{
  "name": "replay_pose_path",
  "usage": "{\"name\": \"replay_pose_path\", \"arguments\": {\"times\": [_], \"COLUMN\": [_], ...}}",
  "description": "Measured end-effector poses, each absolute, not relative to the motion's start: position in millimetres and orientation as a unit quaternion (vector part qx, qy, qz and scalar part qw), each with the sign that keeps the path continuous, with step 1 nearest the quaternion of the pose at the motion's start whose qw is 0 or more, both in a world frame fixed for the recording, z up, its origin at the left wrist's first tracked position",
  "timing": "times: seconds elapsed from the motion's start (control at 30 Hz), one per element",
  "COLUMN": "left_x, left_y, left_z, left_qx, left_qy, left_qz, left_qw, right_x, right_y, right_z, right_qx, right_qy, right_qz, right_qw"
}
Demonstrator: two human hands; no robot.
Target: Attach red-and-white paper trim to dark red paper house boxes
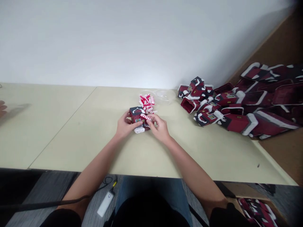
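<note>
Table (71, 132) spreading pale under my arms. Big pile of red house-shaped boxes (248, 104) lying far right, spilling off table edge. More of same sitting in carton (258, 209) near right, by floor. Clear plastic tub (165, 95) standing far centre, looking empty; second tub just left of it holding red-white striped strips (147, 102). My left hand (125, 126) gripping small red house box (138, 118) at table centre. My right hand (159, 126) pinching striped strip (145, 117) against box front.
</note>
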State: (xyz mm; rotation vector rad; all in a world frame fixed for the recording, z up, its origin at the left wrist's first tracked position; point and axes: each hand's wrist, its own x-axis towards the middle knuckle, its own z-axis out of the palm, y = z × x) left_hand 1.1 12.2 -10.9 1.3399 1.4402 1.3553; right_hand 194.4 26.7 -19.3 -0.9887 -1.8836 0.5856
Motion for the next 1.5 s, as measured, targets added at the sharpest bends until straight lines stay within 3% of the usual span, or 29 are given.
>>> {"name": "replay_pose_path", "arguments": {"times": [0.27,0.5,0.67,0.9,1.2,1.5], "left_x": [3,3,1,4,3,-3], "left_y": [10,8,9,7,10,22], "left_z": [-10,-7,-10,-7,-13,-16], "left_qx": [0.540,0.552,0.540,0.510,0.494,0.408], "left_qy": [0.557,0.563,0.547,0.541,0.487,0.509], "left_qz": [0.532,0.520,0.524,0.530,0.570,0.600], "left_qw": [0.340,0.330,0.367,0.408,0.441,0.463], "right_x": [191,192,192,189,183,189], "right_y": [35,42,37,36,39,27], "right_z": [-24,-22,-15,-13,-27,-21], "right_qx": [-0.365,-0.374,-0.364,-0.376,-0.370,-0.357], "right_qy": [-0.812,-0.858,-0.867,-0.871,-0.870,-0.837], "right_qz": [0.091,-0.051,-0.100,-0.108,-0.053,-0.041], "right_qw": [0.446,0.349,0.325,0.296,0.321,0.413]}}
